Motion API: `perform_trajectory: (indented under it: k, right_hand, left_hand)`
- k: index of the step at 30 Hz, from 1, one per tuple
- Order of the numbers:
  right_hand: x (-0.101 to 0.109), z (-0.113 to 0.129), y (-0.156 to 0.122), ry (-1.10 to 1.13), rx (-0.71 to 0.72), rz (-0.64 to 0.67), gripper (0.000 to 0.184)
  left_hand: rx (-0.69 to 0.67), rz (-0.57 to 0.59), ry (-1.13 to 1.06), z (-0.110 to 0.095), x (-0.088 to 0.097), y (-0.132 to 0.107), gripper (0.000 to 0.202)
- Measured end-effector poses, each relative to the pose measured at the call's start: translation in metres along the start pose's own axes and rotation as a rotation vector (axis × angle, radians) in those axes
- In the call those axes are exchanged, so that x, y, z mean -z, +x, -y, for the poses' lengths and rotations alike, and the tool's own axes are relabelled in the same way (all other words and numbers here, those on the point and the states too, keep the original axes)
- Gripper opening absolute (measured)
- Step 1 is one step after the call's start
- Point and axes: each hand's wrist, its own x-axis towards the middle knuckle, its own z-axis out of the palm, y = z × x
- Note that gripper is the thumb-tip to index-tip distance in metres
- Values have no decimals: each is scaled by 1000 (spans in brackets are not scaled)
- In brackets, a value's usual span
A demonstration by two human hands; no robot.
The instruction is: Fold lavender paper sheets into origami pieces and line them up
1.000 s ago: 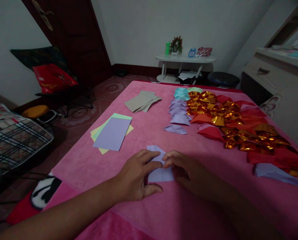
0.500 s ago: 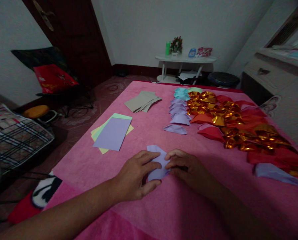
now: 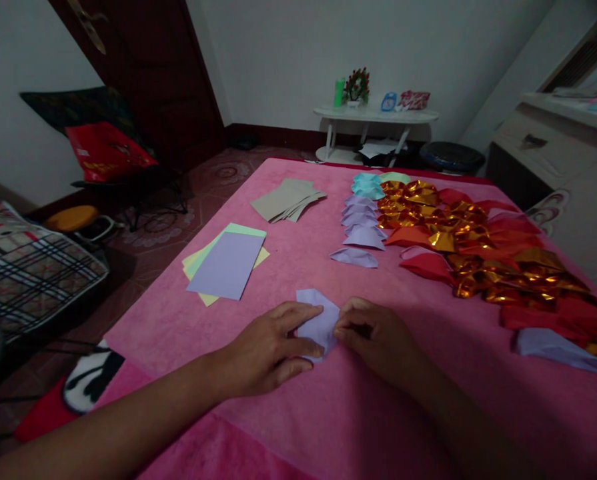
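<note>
A small lavender paper piece [image 3: 318, 321], partly folded, lies on the pink cloth [image 3: 298, 413] near the front. My left hand [image 3: 265, 347] rests on its left side, fingers pressing it down. My right hand [image 3: 378, 337] pinches its right edge with curled fingers. Both hands touch the paper.
A stack of lavender, green and yellow sheets [image 3: 225, 263] lies to the left, grey-brown sheets [image 3: 285, 200] farther back. A row of folded lavender and teal pieces [image 3: 359, 223] sits beside red and gold foil pieces [image 3: 478, 247]. One lavender piece [image 3: 553, 347] lies at the right. A white side table [image 3: 373, 123] stands behind.
The lower right part of the lavender paper has been folded inward, so the piece is narrower. Both hands stayed on it, shifting slightly.
</note>
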Motion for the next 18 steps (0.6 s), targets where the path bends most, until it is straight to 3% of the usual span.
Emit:
perform_trajectory:
  k: [18]
  right_hand:
    - [-19, 11, -4, -435, -46, -94, 14]
  left_hand:
    - [-34, 0, -8, 2, -1, -2, 23]
